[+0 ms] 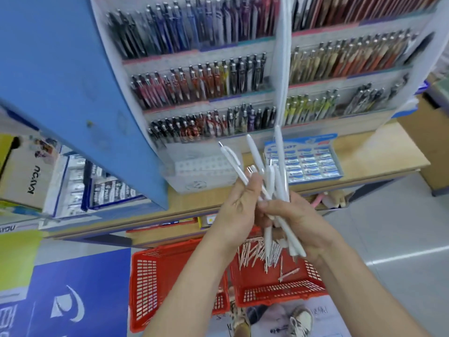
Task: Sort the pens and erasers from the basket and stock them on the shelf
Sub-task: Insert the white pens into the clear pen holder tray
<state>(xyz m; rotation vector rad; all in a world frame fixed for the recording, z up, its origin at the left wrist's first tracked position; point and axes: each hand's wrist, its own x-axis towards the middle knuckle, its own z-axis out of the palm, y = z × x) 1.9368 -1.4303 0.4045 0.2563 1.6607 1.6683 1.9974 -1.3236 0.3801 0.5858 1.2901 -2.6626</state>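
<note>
White pens [272, 186] bunched above two red baskets [279, 294], before the shelf [364, 154].
My left hand [239, 210] and right hand [298, 222] grip them; overlap defeats counting, arms hide part of each basket.

A tall blue panel [60, 81] stands left; pale grey floor tiles [401, 227] gleam right; a blue logo-printed sheet [80, 288] lies below.

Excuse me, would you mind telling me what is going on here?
A person grips a bunch of white pens with both the left hand and the right hand, above the red basket, which holds more loose pens. The display rack ahead is stocked with pens, with a box of erasers at its foot.
</note>
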